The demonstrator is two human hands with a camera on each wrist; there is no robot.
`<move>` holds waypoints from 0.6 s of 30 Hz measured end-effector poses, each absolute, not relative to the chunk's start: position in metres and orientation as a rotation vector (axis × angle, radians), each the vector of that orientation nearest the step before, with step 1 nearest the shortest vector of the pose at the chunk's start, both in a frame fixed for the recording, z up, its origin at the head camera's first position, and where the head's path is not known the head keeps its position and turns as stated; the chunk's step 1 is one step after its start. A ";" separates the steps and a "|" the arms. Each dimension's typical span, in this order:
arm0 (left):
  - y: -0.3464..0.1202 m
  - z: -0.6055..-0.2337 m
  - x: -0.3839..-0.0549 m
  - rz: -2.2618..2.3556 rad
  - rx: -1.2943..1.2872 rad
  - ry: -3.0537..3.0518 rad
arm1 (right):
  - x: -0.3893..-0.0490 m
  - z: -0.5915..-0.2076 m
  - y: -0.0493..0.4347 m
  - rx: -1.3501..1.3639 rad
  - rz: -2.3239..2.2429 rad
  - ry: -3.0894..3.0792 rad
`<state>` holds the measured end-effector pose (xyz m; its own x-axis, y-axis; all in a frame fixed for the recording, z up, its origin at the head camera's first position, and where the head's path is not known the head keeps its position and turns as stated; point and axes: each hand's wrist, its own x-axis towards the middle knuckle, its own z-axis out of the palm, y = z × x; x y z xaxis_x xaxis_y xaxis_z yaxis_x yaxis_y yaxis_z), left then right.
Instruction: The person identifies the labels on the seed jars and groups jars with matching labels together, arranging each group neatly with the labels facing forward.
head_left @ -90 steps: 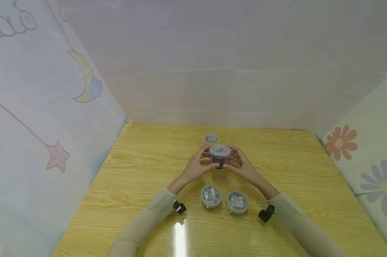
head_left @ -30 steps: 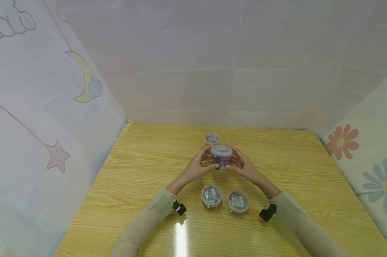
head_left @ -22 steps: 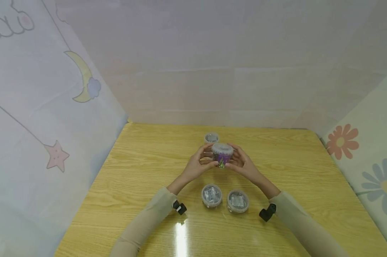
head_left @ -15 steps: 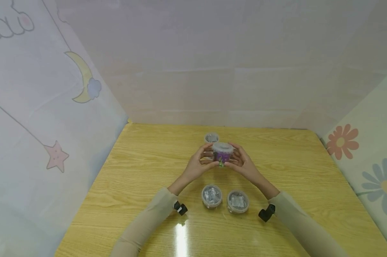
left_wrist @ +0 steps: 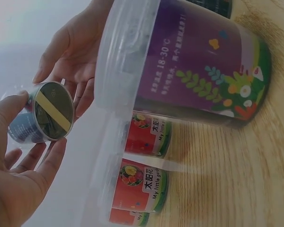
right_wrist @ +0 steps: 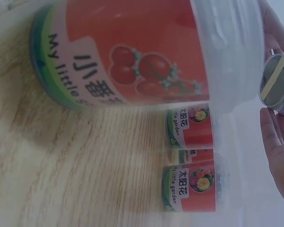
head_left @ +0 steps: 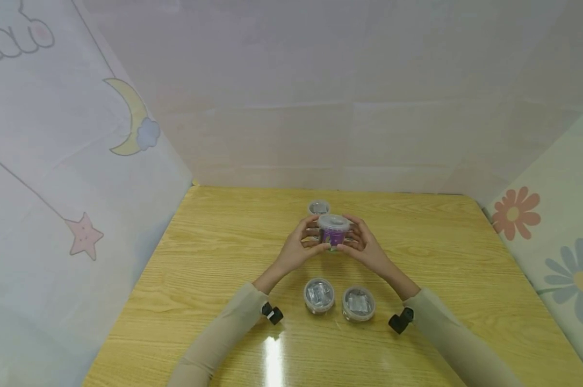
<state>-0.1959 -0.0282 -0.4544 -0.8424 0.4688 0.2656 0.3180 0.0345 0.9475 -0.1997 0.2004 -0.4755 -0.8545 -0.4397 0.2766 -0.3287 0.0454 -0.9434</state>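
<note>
Both hands hold one clear-lidded plastic tub (head_left: pixel 332 235) above the middle of the table. My left hand (head_left: pixel 292 253) grips its left side and my right hand (head_left: pixel 372 255) its right, thumbs on the near face and fingers behind. Purple label shows toward the head camera. In the left wrist view the held tub (left_wrist: pixel 54 112) shows a dark base crossed by a pale yellow strip; the right wrist view shows that strip too on the tub (right_wrist: pixel 276 81). Closer to me stand two lidded tubs, a left one (head_left: pixel 318 295) and a right one (head_left: pixel 358 303).
Another lidded tub (head_left: pixel 318 207) stands behind the hands, partly hidden. In the wrist views, tubs carry red labels with flowers (left_wrist: pixel 141 183) or tomatoes (right_wrist: pixel 146 66). The wooden table (head_left: pixel 214 236) meets a pale sheet wall (head_left: pixel 320 145) at the back; printed sheets flank it.
The held tub has turned between the hands: a dark side faced the head camera three seconds ago, then a purple label with green leaves, now mostly purple. The standing tubs have stayed put.
</note>
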 end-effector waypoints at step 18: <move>-0.033 -0.458 -0.200 1.950 0.862 2.011 | -0.199 -0.473 0.205 -0.891 -1.957 2.067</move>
<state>-0.1999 -0.0329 -0.4582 -0.8070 0.5381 0.2433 0.2599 -0.0463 0.9645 -0.1988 0.2048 -0.4728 -0.8100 -0.5153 0.2799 -0.3078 -0.0327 -0.9509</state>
